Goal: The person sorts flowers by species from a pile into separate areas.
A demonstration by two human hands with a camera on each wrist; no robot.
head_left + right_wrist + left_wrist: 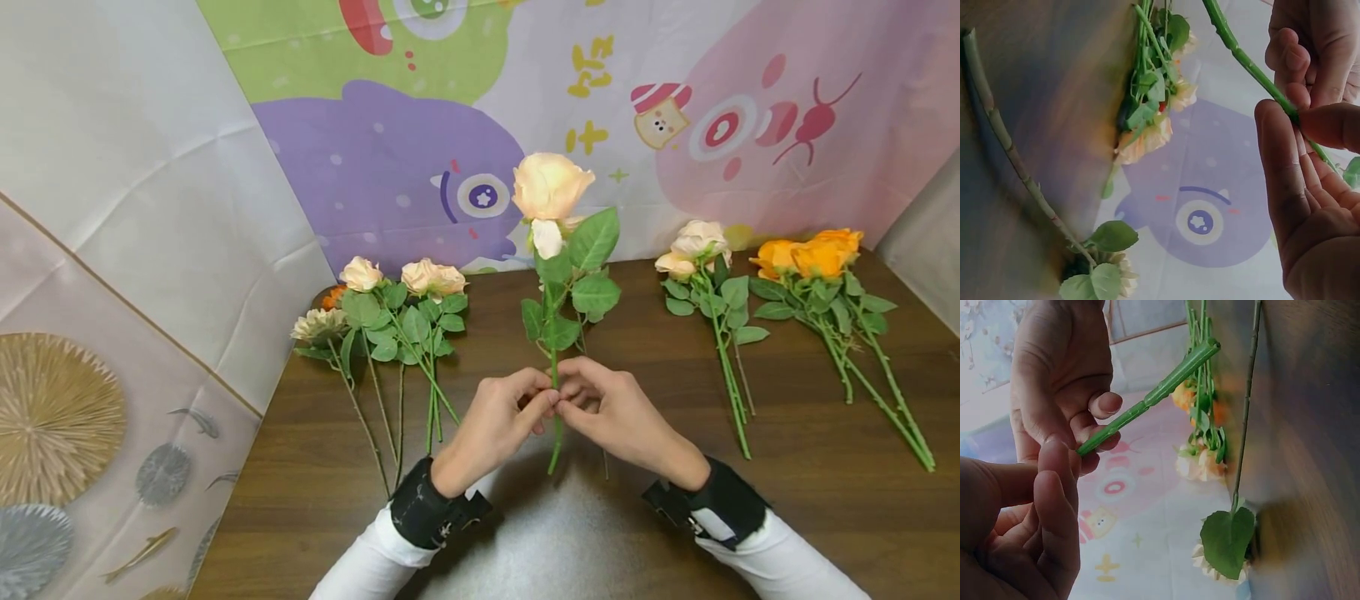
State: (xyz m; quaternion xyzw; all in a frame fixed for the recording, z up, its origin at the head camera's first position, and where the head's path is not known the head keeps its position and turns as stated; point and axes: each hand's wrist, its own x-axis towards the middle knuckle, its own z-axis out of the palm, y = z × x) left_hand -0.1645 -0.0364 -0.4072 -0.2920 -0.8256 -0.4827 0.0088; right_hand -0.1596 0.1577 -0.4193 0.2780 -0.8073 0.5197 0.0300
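A peach rose (551, 187) stands upright between my hands, its bloom high in front of the backdrop. My left hand (501, 423) pinches its green stem (1175, 378) from the left between thumb and fingers. From the right, my right hand (621, 410) pinches the same stem at nearly the same height, the fingertips of both hands meeting there. The cut lower end of the stem sticks out below the hands. Beyond the hands, another flower lies on the table; its brownish stem (1013, 153) and green leaves (1102, 284) show in the right wrist view.
On the left of the brown table (292, 533) lie peach roses (432, 277) and a cream flower (320, 325). A pale rose bunch (699, 246) and orange flowers (813, 254) lie on the right. A cartoon-printed cloth (420, 158) hangs along the back.
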